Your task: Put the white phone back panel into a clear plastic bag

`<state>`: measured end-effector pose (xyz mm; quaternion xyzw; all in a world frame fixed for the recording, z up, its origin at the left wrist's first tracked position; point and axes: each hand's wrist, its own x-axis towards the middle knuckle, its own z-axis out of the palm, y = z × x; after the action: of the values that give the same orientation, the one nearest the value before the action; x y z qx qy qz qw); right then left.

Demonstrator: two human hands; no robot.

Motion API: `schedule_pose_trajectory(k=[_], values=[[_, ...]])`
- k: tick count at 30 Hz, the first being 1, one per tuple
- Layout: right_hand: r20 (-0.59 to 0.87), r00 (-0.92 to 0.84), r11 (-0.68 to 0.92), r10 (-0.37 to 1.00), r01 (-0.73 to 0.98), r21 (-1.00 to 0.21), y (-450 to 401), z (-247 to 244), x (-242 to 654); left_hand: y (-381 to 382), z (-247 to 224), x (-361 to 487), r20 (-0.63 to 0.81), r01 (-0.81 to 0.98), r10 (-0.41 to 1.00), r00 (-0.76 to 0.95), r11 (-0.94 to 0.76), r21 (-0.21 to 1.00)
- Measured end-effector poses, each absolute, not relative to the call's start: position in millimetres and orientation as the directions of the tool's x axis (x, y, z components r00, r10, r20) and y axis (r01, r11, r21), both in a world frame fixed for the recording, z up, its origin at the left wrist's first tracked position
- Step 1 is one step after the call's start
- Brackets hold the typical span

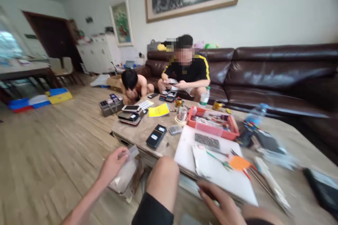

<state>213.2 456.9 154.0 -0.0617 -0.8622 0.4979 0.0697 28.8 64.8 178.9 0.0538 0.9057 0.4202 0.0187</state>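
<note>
Beside table (132, 134), left hand (112, 165) on bag (126, 175)

Clear plastic packet (131, 153)
It is held tilted above a blurred bag of packets (124, 180), beside the tabletop (148, 132) edge.

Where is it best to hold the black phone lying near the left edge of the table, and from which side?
Probably grip the black phone across its two long edges, coming from above. It lies flat and alone on the table, with bare surface along both sides.
</note>
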Motion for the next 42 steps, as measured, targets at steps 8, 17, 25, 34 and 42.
schedule_pose_trajectory(k=[8,17,25,34,42], values=[[0.004,-0.997,-0.114,0.079,-0.013,-0.993,400.8,194.5,179.2,159.4,287.9,45.8,-0.093,-0.054,0.381,-0.920,0.112,0.992],[-0.259,-0.941,-0.277,0.219,0.195,-0.941,390.4,156.4,176.9,163.5,222.7,20.8,-0.177,-0.088,0.299,-0.938,0.289,0.953],[-0.294,-0.914,-0.176,0.281,0.252,-0.952,377.6,148.3,167.8,184.6,205.8,75.9,0.337,0.467,0.324,-0.884,0.630,0.620],[-0.279,-0.888,0.193,0.365,0.365,-0.911,412.7,166.2,157.5,211.8,186.4,117.8,0.280,0.758,0.709,-0.647,0.561,0.333],[-0.114,-0.722,0.578,0.682,0.628,-0.521,480.4,167.2,119.1,175.4,213.9,95.7,0.382,0.731,0.624,-0.681,0.605,0.315]])
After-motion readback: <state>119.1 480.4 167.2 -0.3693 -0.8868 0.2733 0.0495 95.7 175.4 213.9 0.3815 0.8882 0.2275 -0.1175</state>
